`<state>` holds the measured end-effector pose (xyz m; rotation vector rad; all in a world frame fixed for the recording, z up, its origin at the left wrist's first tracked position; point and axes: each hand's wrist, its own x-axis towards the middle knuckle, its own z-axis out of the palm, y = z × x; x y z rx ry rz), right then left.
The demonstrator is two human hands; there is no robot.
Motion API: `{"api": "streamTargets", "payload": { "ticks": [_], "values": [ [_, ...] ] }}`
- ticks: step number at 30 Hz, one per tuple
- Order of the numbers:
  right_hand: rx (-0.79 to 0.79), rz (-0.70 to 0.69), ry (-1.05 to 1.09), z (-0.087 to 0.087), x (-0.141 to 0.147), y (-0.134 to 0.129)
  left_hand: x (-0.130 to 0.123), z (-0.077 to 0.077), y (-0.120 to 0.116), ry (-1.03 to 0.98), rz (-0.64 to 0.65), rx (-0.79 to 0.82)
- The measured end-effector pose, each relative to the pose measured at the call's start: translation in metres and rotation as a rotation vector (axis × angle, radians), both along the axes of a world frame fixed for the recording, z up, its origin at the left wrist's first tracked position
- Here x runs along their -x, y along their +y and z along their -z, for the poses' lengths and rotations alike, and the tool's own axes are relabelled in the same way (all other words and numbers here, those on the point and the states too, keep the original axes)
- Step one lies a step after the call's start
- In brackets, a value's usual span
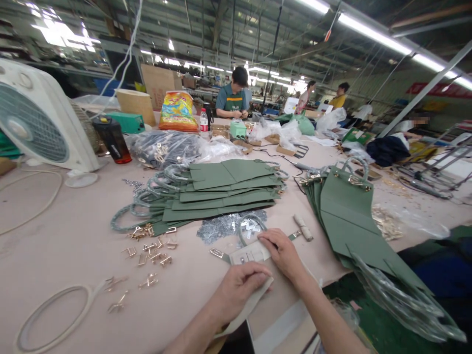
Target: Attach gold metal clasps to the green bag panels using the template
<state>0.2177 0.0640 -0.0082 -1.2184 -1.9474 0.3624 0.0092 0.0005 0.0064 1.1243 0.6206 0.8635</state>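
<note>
1. We see the white fan (pixel 40 118) cut off by the left edge.
2. We find the background people (pixel 339 96) too small to make out.
3. We lose both forearms (pixel 326 314) at the bottom edge.

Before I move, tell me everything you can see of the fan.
The fan stands on the table at the far left, its edge cut off by the picture. It has a boxy white casing, plastic by its look, with a round slatted grille and a knob above. It looks tilted in this view. A dark bottle stands just right of it. Whether it is running, I cannot tell.
</note>
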Motion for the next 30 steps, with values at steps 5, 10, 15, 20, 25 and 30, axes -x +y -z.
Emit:
{"api": "streamTargets", "payload": {
  "ticks": [5,10,15,20,25,30],
  "values": [
    [-0.016,0.083,0.041,-0.001,0.000,-0.004,-0.003,0.001,0.001,0.054,0.006,0.056],
    [0.042,0.195,0.238,-0.012,-0.005,-0.022,-0.004,0.004,0.005,0.090,0.072,0.045],
    [0.209,0.053,0.268,-0.029,-0.016,-0.064,-0.003,0.002,0.007,0.157,0.134,-0.032],
    [0.276,-0.178,-0.042,-0.048,-0.016,-0.092,-0.001,0.001,0.008,0.276,0.177,-0.210],
    [0.275,-0.212,-0.242,-0.057,-0.005,-0.095,-0.001,0.005,0.006,0.325,0.177,-0.294],
    [0.230,-0.146,-0.375,-0.055,-0.001,-0.096,-0.002,0.005,0.004,0.359,0.131,-0.325]
  ]
}}
